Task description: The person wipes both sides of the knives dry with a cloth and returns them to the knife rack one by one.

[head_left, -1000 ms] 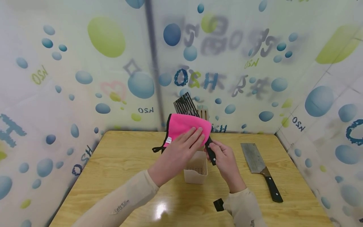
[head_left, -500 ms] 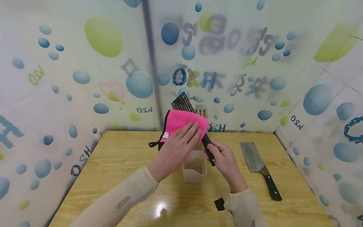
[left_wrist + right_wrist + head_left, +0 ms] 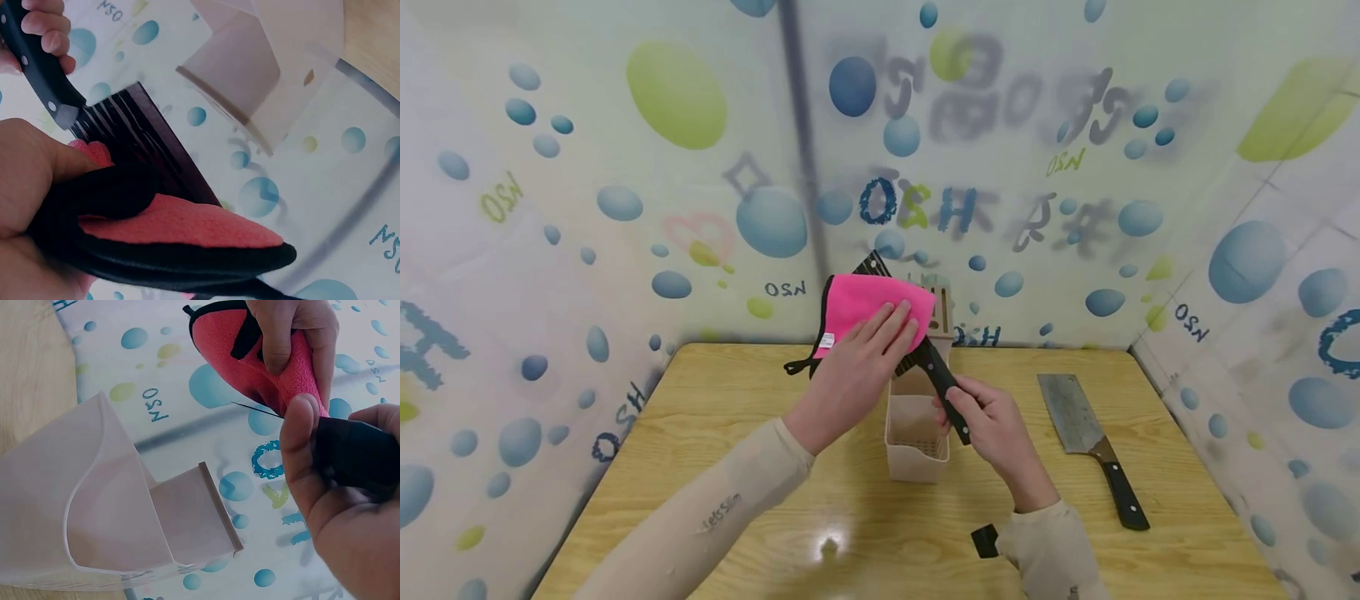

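My right hand grips the black riveted handle of a kitchen knife, whose wide dark blade has pale streaks. The blade slants up to the left above the holder. A pink cloth with black edging and a hanging loop is folded over the blade. My left hand holds this cloth, fingers lying over its front; in the right wrist view the left thumb presses it from the other side. Cloth hides the blade's middle, while its far corner and the part by the handle show.
Below the knife stands a beige knife holder with a slotted back part. A cleaver with a black handle lies on the wooden table at the right. A patterned sheet hangs behind. A black piece sits by the right sleeve.
My left hand and the cloth have slid up and left along the blade, covering more of its far end and baring the part near the handle. The right hand keeps its grip.
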`<state>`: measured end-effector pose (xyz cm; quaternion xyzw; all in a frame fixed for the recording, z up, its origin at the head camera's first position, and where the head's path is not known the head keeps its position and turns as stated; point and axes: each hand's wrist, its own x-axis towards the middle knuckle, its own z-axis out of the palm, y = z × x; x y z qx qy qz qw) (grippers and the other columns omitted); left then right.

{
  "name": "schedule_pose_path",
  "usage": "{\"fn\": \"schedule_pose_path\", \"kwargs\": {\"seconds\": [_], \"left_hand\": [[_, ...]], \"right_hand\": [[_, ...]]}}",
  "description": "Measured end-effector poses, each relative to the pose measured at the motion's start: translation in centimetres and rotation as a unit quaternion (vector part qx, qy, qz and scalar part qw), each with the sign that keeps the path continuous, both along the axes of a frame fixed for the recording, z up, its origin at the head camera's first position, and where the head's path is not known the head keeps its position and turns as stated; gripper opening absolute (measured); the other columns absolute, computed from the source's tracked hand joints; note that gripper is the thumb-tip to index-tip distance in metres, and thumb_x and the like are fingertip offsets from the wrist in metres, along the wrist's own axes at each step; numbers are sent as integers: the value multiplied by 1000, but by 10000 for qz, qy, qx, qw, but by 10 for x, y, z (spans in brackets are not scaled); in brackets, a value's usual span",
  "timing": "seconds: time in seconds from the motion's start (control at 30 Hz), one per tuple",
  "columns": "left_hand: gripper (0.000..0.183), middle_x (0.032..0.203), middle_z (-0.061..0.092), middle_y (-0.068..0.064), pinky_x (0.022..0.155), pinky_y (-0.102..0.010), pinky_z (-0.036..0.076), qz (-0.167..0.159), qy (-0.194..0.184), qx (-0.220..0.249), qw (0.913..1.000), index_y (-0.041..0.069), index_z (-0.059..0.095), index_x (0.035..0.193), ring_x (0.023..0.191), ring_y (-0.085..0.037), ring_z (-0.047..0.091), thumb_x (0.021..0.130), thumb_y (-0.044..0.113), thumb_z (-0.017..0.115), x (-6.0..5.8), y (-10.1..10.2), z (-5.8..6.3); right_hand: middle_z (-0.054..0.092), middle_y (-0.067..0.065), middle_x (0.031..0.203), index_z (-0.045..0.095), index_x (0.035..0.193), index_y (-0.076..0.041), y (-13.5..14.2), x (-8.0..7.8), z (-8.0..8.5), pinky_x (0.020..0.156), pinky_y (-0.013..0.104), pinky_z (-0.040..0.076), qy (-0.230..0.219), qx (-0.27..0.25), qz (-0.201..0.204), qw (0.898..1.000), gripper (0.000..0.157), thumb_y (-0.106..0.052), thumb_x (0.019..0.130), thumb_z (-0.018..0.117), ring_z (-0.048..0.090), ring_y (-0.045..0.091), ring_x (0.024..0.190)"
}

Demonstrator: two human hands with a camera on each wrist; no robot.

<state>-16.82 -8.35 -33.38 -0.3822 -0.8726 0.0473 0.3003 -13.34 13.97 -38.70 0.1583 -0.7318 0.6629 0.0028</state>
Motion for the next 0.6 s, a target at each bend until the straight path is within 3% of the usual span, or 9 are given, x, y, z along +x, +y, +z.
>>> {"fn": "schedule_pose_path", "kwargs": {"seconds": [0.23,0.6], "left_hand": [[54,157,47,-20,113,-42,47,184,-29,108,9998,-1,51,150,145,-35,46,98,0,65,-11,-7,1],[60,157,47,-20,113,-42,47,429,-270,713,9962,0,51,150,145,-35,46,92,-10,62,-28,-21,2]], "right_hand": [[67,16,92,63,129,13,2,1,-1,68,30,63,-49,5,29,10000,32,-8,109,48,66,15,73],[63,28,86,68,111,11,5,0,-3,65,26,60,37,174,117,9998,28,-10,110,49,63,17,72]]}}
